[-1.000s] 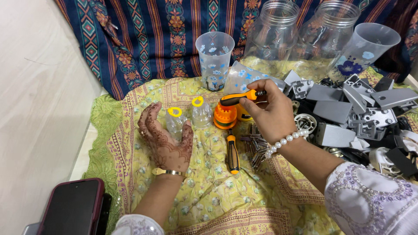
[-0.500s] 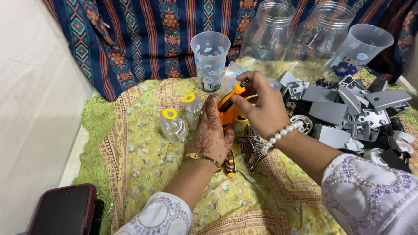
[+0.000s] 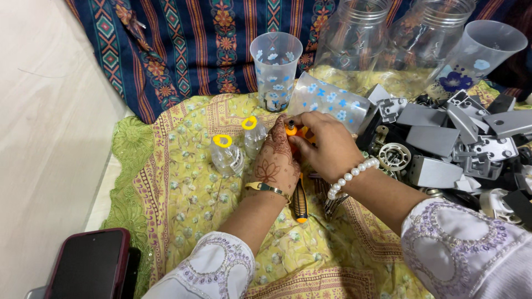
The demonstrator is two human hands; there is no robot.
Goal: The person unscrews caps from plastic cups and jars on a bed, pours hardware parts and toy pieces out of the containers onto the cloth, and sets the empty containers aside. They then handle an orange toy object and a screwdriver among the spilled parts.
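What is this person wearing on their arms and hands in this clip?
Both arms wear white sleeves with pale purple embroidered circles and scrolls, ending below the elbow. The left hand carries dark henna patterns, including a flower on its back, and a thin gold bracelet at the wrist. The right hand has a white pearl bead bracelet at its wrist. No rings are clearly visible.

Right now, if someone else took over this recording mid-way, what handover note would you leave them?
Left hand: closed on the small orange plastic toy part, steadying it from the left.
Right hand: gripping the same part from the right.
Black-and-orange screwdriver lies untouched on the yellow floral cloth, below the hands.
Two small clear bottles with yellow ring caps stand left; the grey plastic parts pile sits right.
The pile looks unsorted.
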